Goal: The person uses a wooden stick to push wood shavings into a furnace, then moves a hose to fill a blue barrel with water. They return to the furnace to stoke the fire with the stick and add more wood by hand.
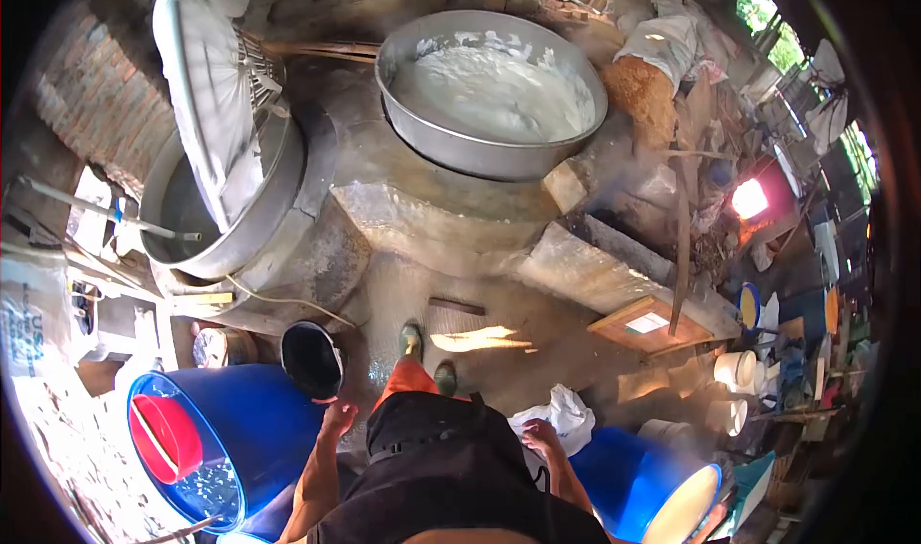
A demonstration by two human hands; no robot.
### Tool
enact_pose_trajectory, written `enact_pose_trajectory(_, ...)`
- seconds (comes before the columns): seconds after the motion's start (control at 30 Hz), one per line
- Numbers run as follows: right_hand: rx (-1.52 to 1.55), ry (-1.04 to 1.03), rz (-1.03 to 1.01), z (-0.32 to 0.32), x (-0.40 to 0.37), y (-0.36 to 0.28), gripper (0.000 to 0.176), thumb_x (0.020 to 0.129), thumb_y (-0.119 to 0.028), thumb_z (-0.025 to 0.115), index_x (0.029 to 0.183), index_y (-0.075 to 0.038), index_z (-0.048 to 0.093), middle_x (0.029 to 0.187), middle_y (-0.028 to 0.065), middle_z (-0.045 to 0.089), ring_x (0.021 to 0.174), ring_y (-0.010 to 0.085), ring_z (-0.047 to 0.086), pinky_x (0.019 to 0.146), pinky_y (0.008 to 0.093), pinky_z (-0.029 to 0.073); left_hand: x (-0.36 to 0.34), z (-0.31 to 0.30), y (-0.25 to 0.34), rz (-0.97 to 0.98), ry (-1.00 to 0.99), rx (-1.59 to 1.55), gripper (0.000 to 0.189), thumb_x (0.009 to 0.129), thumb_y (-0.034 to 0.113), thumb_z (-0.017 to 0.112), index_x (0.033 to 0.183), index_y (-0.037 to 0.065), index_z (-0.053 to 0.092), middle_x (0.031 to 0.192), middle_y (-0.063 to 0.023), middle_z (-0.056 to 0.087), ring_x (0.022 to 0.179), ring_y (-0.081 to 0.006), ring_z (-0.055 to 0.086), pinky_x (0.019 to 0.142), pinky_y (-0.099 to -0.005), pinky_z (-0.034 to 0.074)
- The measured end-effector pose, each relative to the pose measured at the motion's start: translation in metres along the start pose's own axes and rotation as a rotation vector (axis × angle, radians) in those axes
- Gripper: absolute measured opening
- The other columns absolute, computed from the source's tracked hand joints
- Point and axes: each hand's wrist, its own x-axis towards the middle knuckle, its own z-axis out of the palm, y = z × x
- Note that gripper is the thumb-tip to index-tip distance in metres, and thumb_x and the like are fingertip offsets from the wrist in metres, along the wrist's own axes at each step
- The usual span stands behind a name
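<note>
My left hand is closed at the near rim of a black bucket, whose dark open mouth faces up beside the large blue barrel. My right hand hangs at my right side with its fingers curled. It overlaps a crumpled white plastic bag in this view, and I cannot tell whether anything is in the fingers. Ahead, a wide metal pan set into a concrete stove holds a white, foamy liquid.
On the left, a blue barrel carries a red scoop. Behind it, a cloth-covered basket leans in a second metal vat. A blue barrel stands at my right. A wooden board leans against a low concrete wall.
</note>
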Motion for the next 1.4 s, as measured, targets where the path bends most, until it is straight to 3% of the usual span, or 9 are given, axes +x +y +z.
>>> enact_pose_trajectory(0.07,-0.129,0.031,-0.042,0.001,0.010,-0.008,0.030,0.076,-0.004,0.064,0.106,-0.005,0.060,0.074,0.0089,0.065,0.060,0.0177,0.064,0.046,0.0284,0.050,-0.014,0.011,-0.019,0.045,0.009,0.050,0.026,0.082,0.035,0.055,0.083,0.013,0.069,0.077,-0.0106,0.068,0.078,-0.0272,0.066,0.070,-0.0398,0.050)
enact_pose_trajectory(0.13,-0.204,0.062,-0.087,-0.003,0.016,-0.014,0.028,0.076,-0.005,0.063,0.105,-0.006,0.061,0.074,0.0088,0.066,0.060,0.0178,0.065,0.048,0.0290,0.052,-0.026,0.016,-0.027,-0.188,-0.212,0.034,0.025,0.080,0.040,0.060,0.091,0.020,0.071,0.100,-0.0131,0.068,0.095,-0.0323,0.064,0.081,-0.0418,0.050)
enact_pose_trajectory(0.37,-0.297,0.073,-0.147,-0.009,0.018,-0.030,0.021,0.084,-0.009,0.056,0.103,-0.003,0.061,0.080,0.0085,0.064,0.067,0.0173,0.067,0.051,0.0275,0.053,-0.042,0.042,-0.065,-0.346,-0.166,-0.152,0.029,0.078,0.041,0.059,0.093,0.020,0.072,0.095,-0.0120,0.069,0.095,-0.0290,0.065,0.081,-0.0394,0.051)
enact_pose_trajectory(0.53,-0.315,0.138,-0.127,-0.003,0.020,-0.021,0.025,0.087,-0.023,0.059,0.105,-0.007,0.064,0.085,0.0096,0.069,0.072,0.0199,0.070,0.050,0.0306,0.055,-0.030,0.024,-0.046,-0.287,-0.128,-0.067,0.031,0.079,0.041,0.058,0.094,0.018,0.072,0.096,-0.0137,0.069,0.095,-0.0302,0.065,0.081,-0.0394,0.051)
enact_pose_trajectory(0.77,-0.118,0.089,-0.060,0.003,0.006,0.001,0.019,0.088,-0.016,0.055,0.104,-0.007,0.063,0.084,0.0088,0.066,0.059,0.0166,0.065,0.045,0.0281,0.053,-0.011,0.003,-0.025,-0.060,-0.029,-0.015,0.031,0.079,0.039,0.057,0.092,0.016,0.072,0.093,-0.0135,0.069,0.094,-0.0327,0.064,0.082,-0.0417,0.050)
enact_pose_trajectory(1.0,-0.149,0.150,-0.024,-0.003,0.001,0.001,0.013,0.087,-0.014,0.058,0.098,-0.008,0.061,0.078,0.0075,0.065,0.061,0.0199,0.067,0.043,0.0289,0.051,-0.003,0.019,-0.042,-0.178,-0.116,-0.108,0.031,0.079,0.040,0.057,0.089,0.015,0.072,0.097,-0.0151,0.067,0.096,-0.0339,0.063,0.082,-0.0426,0.050)
enact_pose_trajectory(1.07,-0.158,0.148,-0.052,-0.008,0.003,0.004,0.019,0.088,-0.017,0.057,0.103,-0.006,0.061,0.079,0.0075,0.065,0.064,0.0198,0.069,0.045,0.0295,0.053,-0.007,0.025,-0.043,-0.073,-0.011,-0.053,0.022,0.084,0.032,0.059,0.085,0.012,0.069,0.070,-0.0033,0.066,0.062,-0.0160,0.063,0.057,-0.0337,0.049)
enact_pose_trajectory(1.3,-0.185,0.154,-0.047,-0.007,-0.008,-0.010,0.023,0.085,-0.017,0.059,0.104,-0.006,0.062,0.086,0.0059,0.066,0.069,0.0181,0.067,0.052,0.0304,0.054,-0.020,0.041,-0.054,-0.211,-0.091,-0.069,0.027,0.082,0.035,0.062,0.093,0.012,0.070,0.071,-0.0038,0.067,0.058,-0.0133,0.061,0.054,-0.0307,0.049)
enact_pose_trajectory(1.4,-0.225,0.102,-0.147,-0.009,0.004,0.003,0.018,0.084,-0.014,0.057,0.097,-0.004,0.064,0.076,0.0084,0.066,0.054,0.0183,0.063,0.046,0.0295,0.053,-0.021,0.050,-0.067,-0.205,-0.047,-0.122,0.026,0.081,0.034,0.065,0.092,0.010,0.070,0.072,-0.0040,0.067,0.055,-0.0120,0.059,0.050,-0.0289,0.048)
